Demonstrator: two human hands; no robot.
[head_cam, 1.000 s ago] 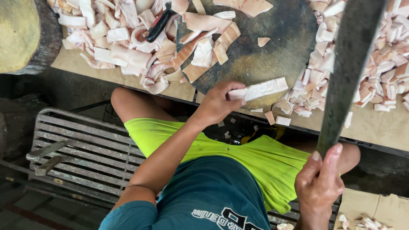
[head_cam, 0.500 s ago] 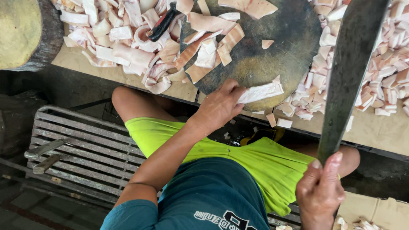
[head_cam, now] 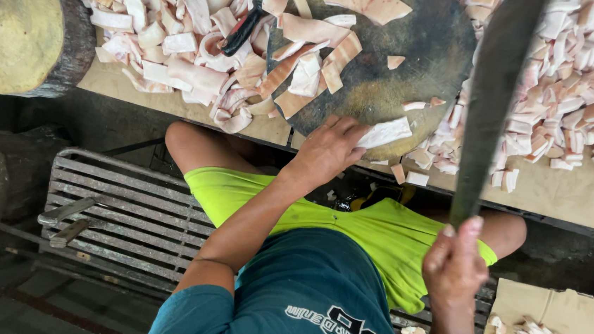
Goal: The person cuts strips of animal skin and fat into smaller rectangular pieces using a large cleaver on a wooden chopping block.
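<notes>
My left hand (head_cam: 328, 151) pinches a pale strip of fatty meat (head_cam: 386, 132) at the near edge of a round dark chopping board (head_cam: 419, 53). More strips of meat (head_cam: 310, 48) lie on the board's left half. My right hand (head_cam: 454, 266) grips the handle of a long dark cleaver blade (head_cam: 492, 97) that stands raised over the board's right side, apart from the strip.
Heaps of cut meat pieces (head_cam: 173, 37) cover the bench left of the board, and smaller cubes (head_cam: 578, 90) lie right of it. A black-handled knife (head_cam: 243, 30) rests among them. A wooden block (head_cam: 19, 21) stands at the left; a slatted metal bench (head_cam: 124, 210) is below.
My left hand has kept its hold on the strip at the board's edge. The raised blade has shifted slightly.
</notes>
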